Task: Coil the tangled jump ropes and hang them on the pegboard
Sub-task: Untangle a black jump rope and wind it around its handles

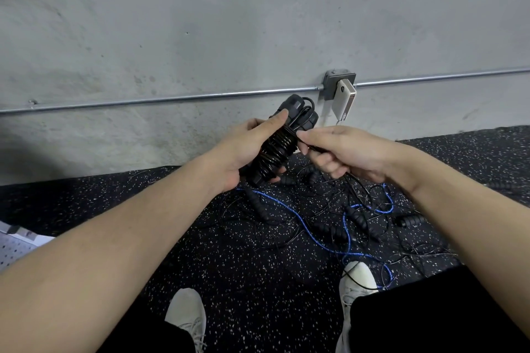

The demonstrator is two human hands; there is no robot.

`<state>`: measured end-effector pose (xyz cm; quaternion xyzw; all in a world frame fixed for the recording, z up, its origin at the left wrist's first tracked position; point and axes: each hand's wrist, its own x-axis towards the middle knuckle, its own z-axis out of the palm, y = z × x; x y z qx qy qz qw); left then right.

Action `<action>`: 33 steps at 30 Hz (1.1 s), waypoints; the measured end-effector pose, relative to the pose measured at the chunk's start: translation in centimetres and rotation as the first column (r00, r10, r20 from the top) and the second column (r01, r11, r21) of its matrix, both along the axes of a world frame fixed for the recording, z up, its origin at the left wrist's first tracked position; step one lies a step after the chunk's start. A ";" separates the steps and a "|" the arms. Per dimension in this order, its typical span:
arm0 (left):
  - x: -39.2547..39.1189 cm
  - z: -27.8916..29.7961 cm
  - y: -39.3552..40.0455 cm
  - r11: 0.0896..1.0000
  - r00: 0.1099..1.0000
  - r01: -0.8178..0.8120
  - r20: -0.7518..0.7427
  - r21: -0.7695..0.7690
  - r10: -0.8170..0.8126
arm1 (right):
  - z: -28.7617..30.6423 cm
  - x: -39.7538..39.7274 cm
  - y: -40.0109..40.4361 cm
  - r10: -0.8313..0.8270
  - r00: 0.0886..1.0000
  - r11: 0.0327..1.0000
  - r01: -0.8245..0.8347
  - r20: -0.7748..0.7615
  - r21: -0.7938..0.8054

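Pinching fingers: right hand (347, 152) nips the black cord (305, 144) between thumb and forefinger
Left hand (246, 149): curled round the wound jump rope (279, 143), held up before the grey wall (200, 23)
Floor (243, 252): tangled ropes (324, 218), black and blue, lie below the hands
Pegboard (14, 249): white corner at far left, well apart
Shoes (186, 315): white, nearest the viewer

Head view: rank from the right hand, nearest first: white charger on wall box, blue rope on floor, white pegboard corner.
1. White charger on the wall box: just above the right hand.
2. Blue rope: floor, below.
3. White pegboard corner: far left edge.
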<state>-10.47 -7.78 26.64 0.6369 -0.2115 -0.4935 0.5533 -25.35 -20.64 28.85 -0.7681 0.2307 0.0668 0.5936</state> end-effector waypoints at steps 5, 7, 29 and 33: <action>0.9 0.2 0.0 0.999 1.000 -0.009 -0.005 -0.040 0.009 | -0.7 -0.3 -0.2 0.023 1.000 1.000 -0.023 0.014 -0.009; 1.4 0.5 0.2 0.998 1.000 -0.017 0.006 -0.062 0.018 | -1.0 -0.4 -0.5 0.018 0.999 0.999 -0.019 0.029 0.040; 3.1 1.3 1.6 0.957 0.969 0.214 -0.077 -0.197 -0.233 | -1.6 -1.8 -2.8 0.021 0.996 1.000 -0.020 0.082 -0.014; 2.5 1.0 1.7 0.903 0.909 0.416 0.030 -0.111 -0.415 | -1.6 -1.7 -2.8 -0.004 0.999 0.981 -0.003 -0.040 -0.194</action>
